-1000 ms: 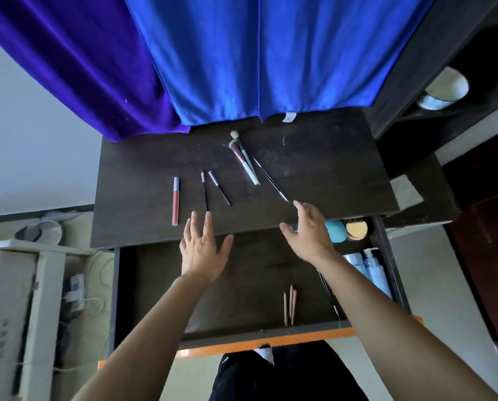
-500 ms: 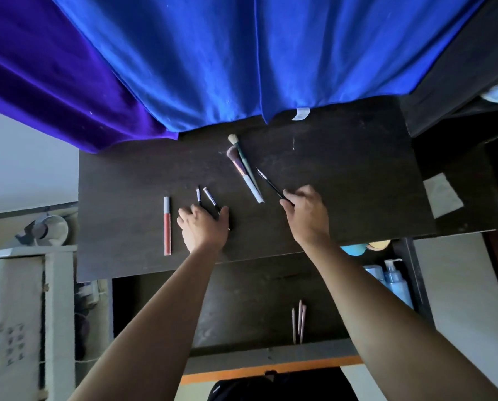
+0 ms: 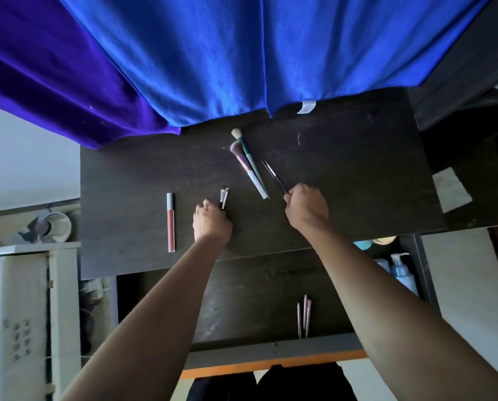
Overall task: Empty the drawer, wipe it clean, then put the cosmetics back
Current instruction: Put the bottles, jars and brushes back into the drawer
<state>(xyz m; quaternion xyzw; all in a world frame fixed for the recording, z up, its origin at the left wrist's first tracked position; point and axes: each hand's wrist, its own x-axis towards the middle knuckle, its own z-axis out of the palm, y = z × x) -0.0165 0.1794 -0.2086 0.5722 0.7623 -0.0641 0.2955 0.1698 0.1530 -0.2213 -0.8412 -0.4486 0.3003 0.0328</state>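
On the dark desk top (image 3: 343,175), my left hand (image 3: 211,222) is closed around two thin black pencils (image 3: 224,196) whose white caps stick out above my fingers. My right hand (image 3: 307,208) grips the lower end of thin black liner brushes (image 3: 273,176) that point up and left. Two makeup brushes (image 3: 247,162) lie between the hands, farther back. A red lip gloss tube (image 3: 170,224) lies left of my left hand. Below the desk top the open drawer (image 3: 242,299) holds three pink pencils (image 3: 304,315), blue bottles (image 3: 401,272) and a teal sponge (image 3: 363,243).
Blue and purple curtains (image 3: 213,59) hang over the desk's back edge. A pale paper (image 3: 451,192) lies at the desk's right end. A white appliance (image 3: 19,299) stands at the left, with a cup (image 3: 55,225) beyond it. The drawer's orange front edge (image 3: 271,363) is nearest me.
Both hands rose from over the drawer to the desk top. My left hand closed on the two pencils, my right hand closed on the thin liner brushes and lifted their ends.
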